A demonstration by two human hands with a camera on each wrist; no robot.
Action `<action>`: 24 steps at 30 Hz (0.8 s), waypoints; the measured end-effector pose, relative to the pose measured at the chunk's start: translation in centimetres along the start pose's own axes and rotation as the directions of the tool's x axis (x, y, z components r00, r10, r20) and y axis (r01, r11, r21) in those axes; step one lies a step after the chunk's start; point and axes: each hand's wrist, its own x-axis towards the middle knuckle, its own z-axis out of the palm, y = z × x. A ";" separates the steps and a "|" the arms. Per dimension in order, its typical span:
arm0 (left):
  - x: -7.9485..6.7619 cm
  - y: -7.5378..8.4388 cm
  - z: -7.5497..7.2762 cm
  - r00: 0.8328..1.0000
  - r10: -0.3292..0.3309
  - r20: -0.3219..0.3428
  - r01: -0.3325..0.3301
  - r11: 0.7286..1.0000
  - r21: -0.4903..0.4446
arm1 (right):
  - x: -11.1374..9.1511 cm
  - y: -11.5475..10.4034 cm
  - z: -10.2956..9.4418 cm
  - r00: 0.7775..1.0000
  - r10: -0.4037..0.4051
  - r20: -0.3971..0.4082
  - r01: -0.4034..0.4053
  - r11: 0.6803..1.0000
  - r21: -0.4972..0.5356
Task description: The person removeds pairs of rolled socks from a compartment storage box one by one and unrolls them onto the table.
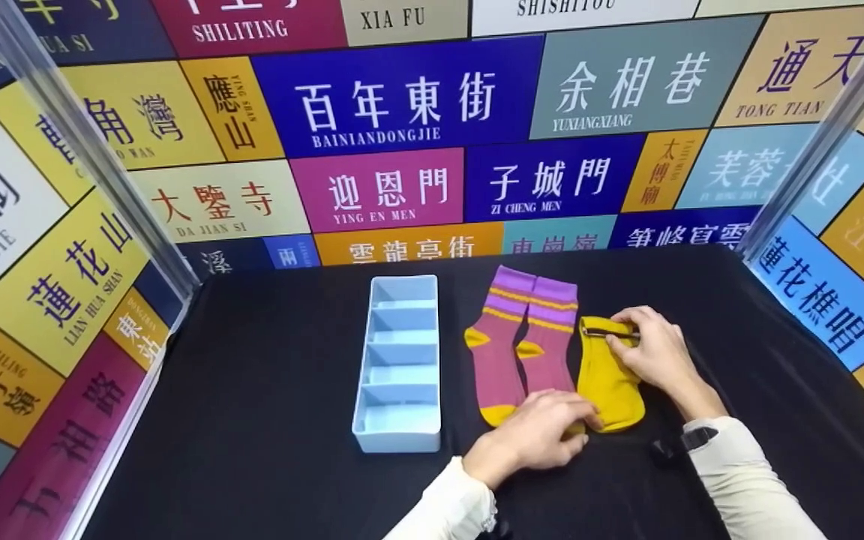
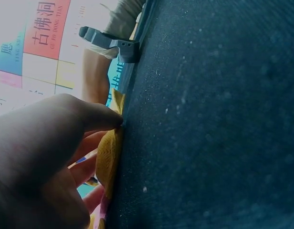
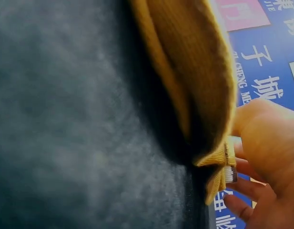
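Note:
A yellow sock [image 1: 612, 394] lies flat on the black cloth, with a narrow dark strip [image 1: 598, 332] across its cuff. My right hand [image 1: 661, 352] pinches this cuff end from the right; the right wrist view shows the sock's raised yellow edge [image 3: 199, 62] close up, with fingers behind the cuff. Left of it lies a pair of purple and mauve socks [image 1: 498, 360] with yellow stripes, heels and toes. My left hand [image 1: 541, 431] rests loosely over the toe of the nearer one, fingertips touching the yellow sock's lower edge, and partly hides that toe.
A light blue box [image 1: 402, 442] with several compartments in a row stands left of the socks. Black cloth [image 1: 267, 405] covers the table. Behind it rises a wall of colourful sign panels [image 1: 402, 97], with clear upright edges [image 1: 102, 150] at the sides.

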 end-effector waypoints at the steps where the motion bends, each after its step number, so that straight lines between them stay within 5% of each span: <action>1: 0.0 0.0 0.0 1.000 -0.001 0.001 0.001 1.000 0.000 | 0.1 0.0 0.0 1.000 0.002 0.004 -0.002 1.000 -0.008; 15: 0.0 -0.3 0.1 1.000 -0.004 0.013 0.004 0.998 -0.055 | 1.9 0.4 0.2 1.000 0.006 -0.023 -0.008 0.998 -0.068; 24: 0.0 -0.4 -0.1 1.000 -0.011 0.006 0.011 0.999 -0.052 | 2.4 0.8 0.2 0.996 0.029 0.087 -0.023 0.997 -0.070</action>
